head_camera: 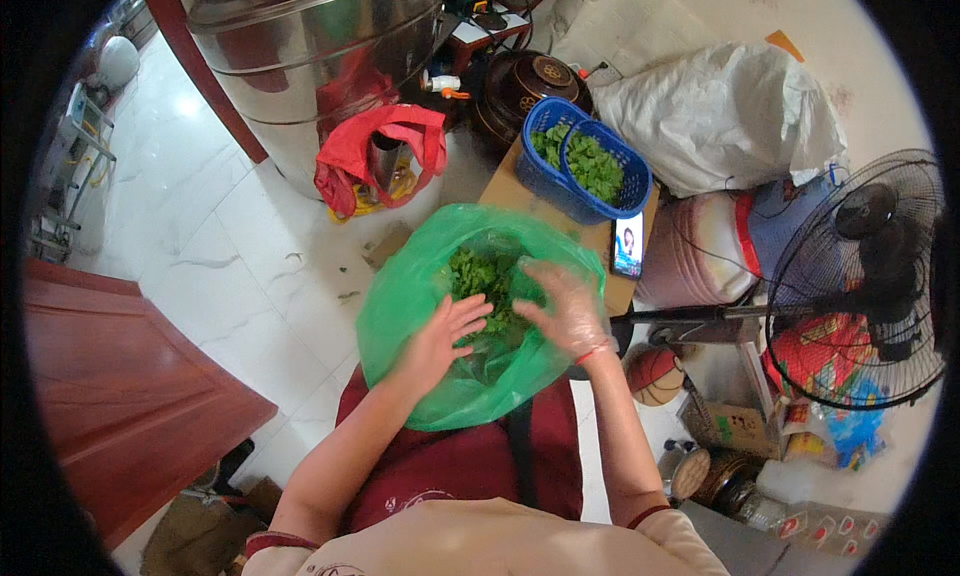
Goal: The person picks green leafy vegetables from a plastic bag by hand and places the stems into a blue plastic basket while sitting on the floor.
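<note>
A green plastic bag (397, 306) stands wide open in front of me, with leafy greens (480, 276) inside. My left hand (446, 336) is bare and reaches over the near left part of the bag's mouth, fingers spread above the leaves, holding nothing that I can see. Over the right side of the opening is my right hand (566, 310), in a clear plastic glove, its fingers apart beside the leaves. Beyond the bag, a blue plastic basket (581, 201) with more leafy greens rests on a wooden board (517, 190).
A lit smartphone (628, 246) leans by the basket. A standing fan (855, 276) is at the right, with a white woven sack (720, 118) behind. A red bag (341, 171) is at the upper left, near a large metal drum (300, 73). A wooden panel (142, 396) lies left.
</note>
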Demonstrator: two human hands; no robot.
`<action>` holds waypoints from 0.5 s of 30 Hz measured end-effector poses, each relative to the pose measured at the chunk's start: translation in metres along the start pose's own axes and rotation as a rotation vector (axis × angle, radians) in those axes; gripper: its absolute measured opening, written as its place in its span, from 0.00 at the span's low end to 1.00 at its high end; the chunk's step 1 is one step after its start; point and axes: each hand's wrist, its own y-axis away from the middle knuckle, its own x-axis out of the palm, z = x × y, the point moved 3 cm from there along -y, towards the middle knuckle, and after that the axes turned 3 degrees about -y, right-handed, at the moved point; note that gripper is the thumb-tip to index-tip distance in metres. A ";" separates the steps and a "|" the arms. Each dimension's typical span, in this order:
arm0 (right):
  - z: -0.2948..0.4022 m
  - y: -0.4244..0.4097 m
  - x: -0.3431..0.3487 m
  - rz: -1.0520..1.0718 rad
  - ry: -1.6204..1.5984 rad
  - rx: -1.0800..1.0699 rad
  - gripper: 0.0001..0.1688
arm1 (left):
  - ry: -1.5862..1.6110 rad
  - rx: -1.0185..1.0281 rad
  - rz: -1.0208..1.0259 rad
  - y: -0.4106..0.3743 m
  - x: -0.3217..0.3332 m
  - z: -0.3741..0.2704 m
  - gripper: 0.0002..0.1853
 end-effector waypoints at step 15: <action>-0.024 0.086 -0.029 -0.348 -0.363 0.283 0.09 | -0.188 0.050 -0.195 0.047 0.034 -0.003 0.38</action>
